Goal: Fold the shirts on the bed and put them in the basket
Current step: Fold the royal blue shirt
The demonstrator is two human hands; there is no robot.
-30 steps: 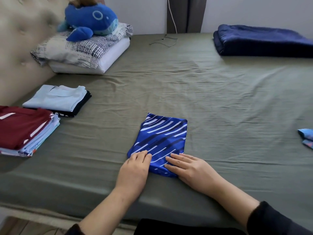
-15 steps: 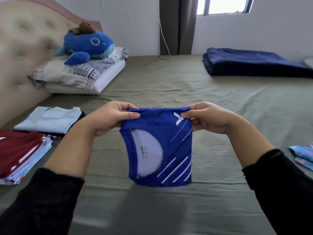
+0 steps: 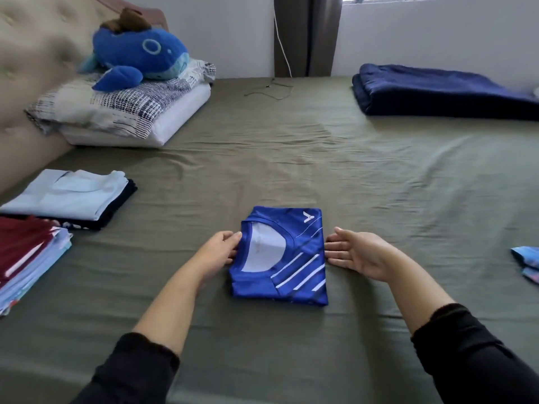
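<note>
1. The left hand (image 3: 219, 252) lies against the left edge of the folded royal-blue sports shirt with white diagonal stripes (image 3: 294, 266); its fingers curl at that edge, and whether they pinch the cloth or only touch it cannot be told.
2. The right hand (image 3: 357, 253) is spread, palm turned inward, fingers nearly straight, with its fingertips (image 3: 331, 249) touching the shirt's right edge.
3. The shirt lies flat on the olive-green bed sheet (image 3: 379, 199), folded to a compact rectangle, collar side up, near the front edge of the bed between the two hands.
4. At far left sits a stack of folded shirts topped by a dark red one (image 3: 23, 249); just behind it lies a pale blue folded shirt over a black one (image 3: 70, 193).
5. At the right edge, well apart, a light blue patterned garment (image 3: 526, 262) is partly cut off.
6. Farther back: a blue plush whale (image 3: 140, 53) on a patterned pillow (image 3: 116, 109), and a folded navy blanket (image 3: 437, 93) at far right.
7. Both forearms wear pushed-up black sleeves (image 3: 466, 345).
</note>
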